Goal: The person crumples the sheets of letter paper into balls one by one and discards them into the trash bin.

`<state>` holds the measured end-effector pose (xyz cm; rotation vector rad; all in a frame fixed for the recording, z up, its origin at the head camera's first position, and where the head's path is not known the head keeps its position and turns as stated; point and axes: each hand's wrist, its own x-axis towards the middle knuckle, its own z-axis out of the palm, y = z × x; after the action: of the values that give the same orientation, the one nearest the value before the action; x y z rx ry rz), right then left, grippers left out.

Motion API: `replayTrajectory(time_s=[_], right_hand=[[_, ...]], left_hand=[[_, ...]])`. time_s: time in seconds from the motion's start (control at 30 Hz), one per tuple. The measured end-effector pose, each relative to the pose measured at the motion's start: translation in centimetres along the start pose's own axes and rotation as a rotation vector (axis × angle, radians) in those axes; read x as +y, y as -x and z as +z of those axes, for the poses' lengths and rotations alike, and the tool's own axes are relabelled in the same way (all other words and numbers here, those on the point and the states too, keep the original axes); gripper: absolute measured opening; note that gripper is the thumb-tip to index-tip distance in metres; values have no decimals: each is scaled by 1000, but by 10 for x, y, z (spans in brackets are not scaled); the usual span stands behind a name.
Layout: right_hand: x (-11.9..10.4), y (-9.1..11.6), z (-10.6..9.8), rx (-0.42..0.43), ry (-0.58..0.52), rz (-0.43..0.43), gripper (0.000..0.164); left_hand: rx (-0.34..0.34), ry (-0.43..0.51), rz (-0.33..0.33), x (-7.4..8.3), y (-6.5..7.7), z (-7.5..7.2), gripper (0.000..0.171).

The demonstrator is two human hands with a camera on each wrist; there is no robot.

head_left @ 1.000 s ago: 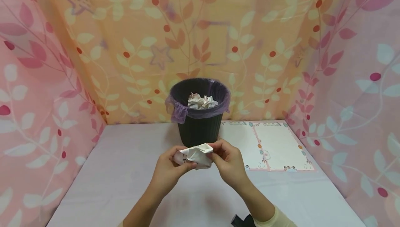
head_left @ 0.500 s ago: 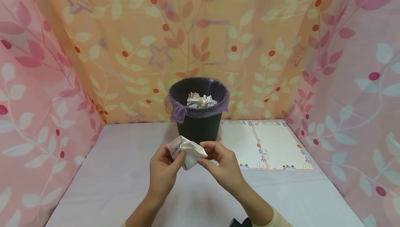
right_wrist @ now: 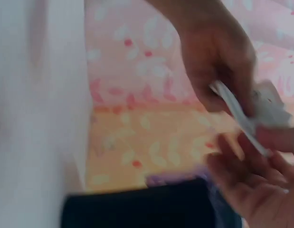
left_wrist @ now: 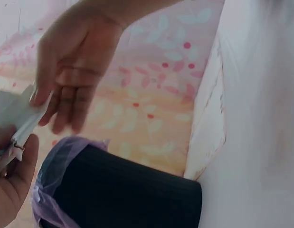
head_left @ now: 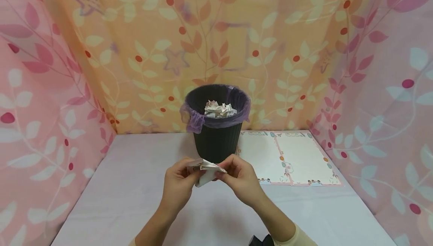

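Between both hands, over the table in front of the bin, is a small folded piece of white paper (head_left: 207,176) with some dark and pink marks. My left hand (head_left: 178,186) grips its left side, thumb toward me. At the right corner, the thumb and index finger of my right hand (head_left: 242,180) pinch the paper. In the left wrist view the folded paper's edge shows between the two hands, and the right hand's other fingers (left_wrist: 66,109) hang loosely below. The right wrist view is blurred, with the left hand (right_wrist: 218,57) holding the paper from above.
A black trash bin (head_left: 218,140) with a purple liner (head_left: 195,121) stands behind the hands, holding crumpled paper (head_left: 220,110). Two white sheets with decorated borders (head_left: 306,159) lie to its right. A black object (head_left: 261,240) sits at the front edge. Patterned curtains (head_left: 142,69) enclose the table.
The paper has been turned and tilted between the hands, first raised up on the left side, now lower and flatter. Both hands keep hold of it; the bin and sheets stay put.
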<state>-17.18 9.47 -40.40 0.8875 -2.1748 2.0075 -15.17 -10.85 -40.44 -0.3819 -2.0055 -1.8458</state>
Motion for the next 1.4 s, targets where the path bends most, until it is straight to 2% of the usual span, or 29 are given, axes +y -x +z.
replayTrajectory(time_s=[0.07,0.13,0.23,0.3,0.33,0.43,0.5,0.57,0.63,0.77,0.83,0.9,0.97,1.03,1.17,1.3,1.4], right_hand=[[-1,-1,-5,-77,130,-24,23],[-1,-2,-9,-124,226,-88,27],[0,-3,-12,-116,221,-143,22],[1,-5,-14,-61,142,-110,15],[2,-5,-15,-33,79,-81,12],[3,-7,-17,22,-121,3,3],[3,-7,-18,14,-230,27,6],[3,-7,-18,-21,-285,20,10],[2,-7,-17,-74,-288,-18,12],[-2,-5,-14,-179,-153,-114,22],[-4,-4,-11,-195,-47,-164,32],[-5,-2,-8,-167,47,-209,38],[-4,-1,-4,-111,117,-271,39],[-2,0,0,-50,151,-320,32],[0,2,5,-4,140,-389,21],[-1,1,5,-38,86,-381,18],[-2,-1,1,-64,19,-291,14]], left_hand=[[-45,-58,12,-1,-2,-3,27],[-107,-94,-9,-3,-3,-5,28],[-216,-76,-53,-2,-4,-8,19],[-302,-16,-67,-1,-5,-10,20],[-356,21,-57,0,-6,-12,28],[-520,106,26,1,-6,-16,59],[-561,105,103,1,-6,-17,68],[-523,76,175,1,-5,-16,67],[-428,52,199,2,-3,-13,54],[-216,63,134,4,-2,-9,33],[-146,107,77,6,-1,-7,26],[-108,165,33,7,-1,-5,22],[-103,229,16,7,0,-3,19],[-102,258,7,8,1,-1,17],[-128,279,-19,7,1,0,11],[-206,296,-112,6,-3,-8,5],[-255,284,-143,6,-6,-15,5]])
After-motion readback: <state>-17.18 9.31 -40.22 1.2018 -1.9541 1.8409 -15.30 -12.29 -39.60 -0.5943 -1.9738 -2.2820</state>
